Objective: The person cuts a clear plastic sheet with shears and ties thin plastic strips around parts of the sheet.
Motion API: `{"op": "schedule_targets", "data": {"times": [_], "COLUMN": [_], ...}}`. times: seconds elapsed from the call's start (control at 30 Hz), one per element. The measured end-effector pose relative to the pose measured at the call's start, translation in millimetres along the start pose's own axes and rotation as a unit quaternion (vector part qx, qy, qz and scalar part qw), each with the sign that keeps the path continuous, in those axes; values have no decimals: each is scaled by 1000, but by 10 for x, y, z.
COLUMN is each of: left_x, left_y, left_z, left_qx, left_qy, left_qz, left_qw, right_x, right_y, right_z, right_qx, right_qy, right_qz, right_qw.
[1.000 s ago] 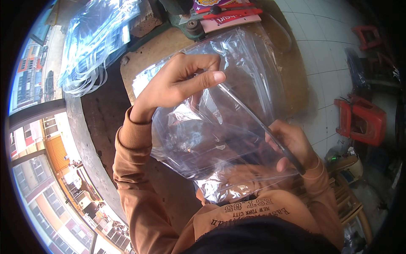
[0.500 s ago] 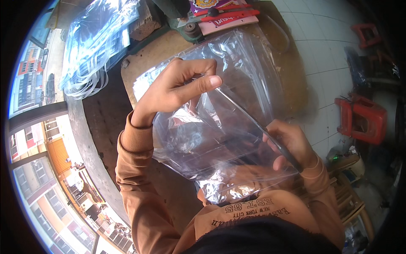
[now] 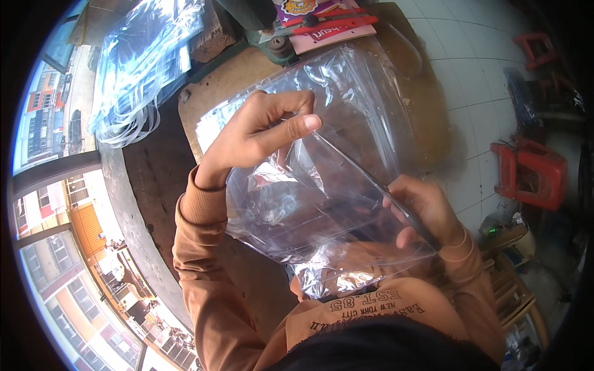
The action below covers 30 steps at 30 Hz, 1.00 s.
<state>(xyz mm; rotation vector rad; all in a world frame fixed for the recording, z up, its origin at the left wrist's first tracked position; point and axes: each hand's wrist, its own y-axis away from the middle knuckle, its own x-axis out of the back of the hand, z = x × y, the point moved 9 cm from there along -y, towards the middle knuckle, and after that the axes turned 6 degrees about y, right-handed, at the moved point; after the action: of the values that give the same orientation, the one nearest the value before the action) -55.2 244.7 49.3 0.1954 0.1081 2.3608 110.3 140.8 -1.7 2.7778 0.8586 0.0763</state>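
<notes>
A large sheet of clear plastic [image 3: 266, 204], shiny and creased, spreads over the table and down over my lap. My left hand [image 3: 263, 127] is closed in a pinch, thumb against bent fingers, with folds of the plastic running up to it. In my right hand [image 3: 427, 207] is a long, thin metal tool with a dark handle [image 3: 408, 216]. Its narrow end slants up over the plastic and reaches the thumb of my left hand. Whether that tip touches the thumb or the plastic is hard to tell; its exact kind is unclear.
Clear plastic pieces with looped strips [image 3: 148, 68] hang at the back left. Red-handled cutters [image 3: 328, 25] lie on a pink package [image 3: 334, 40] behind the sheet, by a green metal clamp [image 3: 279, 46]. A red stool [image 3: 532, 173] stands on the tiled floor to the right.
My left hand has dipped very slightly. The tool and my right hand stay almost where they were, and the plastic has barely shifted.
</notes>
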Motion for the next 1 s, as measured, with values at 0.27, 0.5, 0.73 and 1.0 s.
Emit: {"op": "schedule_targets", "data": {"times": [0.27, 0.5, 0.73, 1.0], "left_x": [18, 51, 55, 58], "left_y": [10, 25, 34, 49], "left_z": [16, 15, -33, -47], "left_qx": [-35, -117, -43, -25], "left_qy": [-18, -62, 61, 83], "left_qz": [6, 36, 85, 91], "left_qw": [999, 991, 994, 992], "right_x": [20, -26, -68, -85], "right_y": [-10, -27, -74, -81], "right_z": [-14, -34, -22, 27], "right_qx": [-7, 2, 24, 8], "right_qy": [17, 32, 5, -26], "right_qz": [13, -19, -23, -26], "right_qw": [1000, 999, 999, 999]}}
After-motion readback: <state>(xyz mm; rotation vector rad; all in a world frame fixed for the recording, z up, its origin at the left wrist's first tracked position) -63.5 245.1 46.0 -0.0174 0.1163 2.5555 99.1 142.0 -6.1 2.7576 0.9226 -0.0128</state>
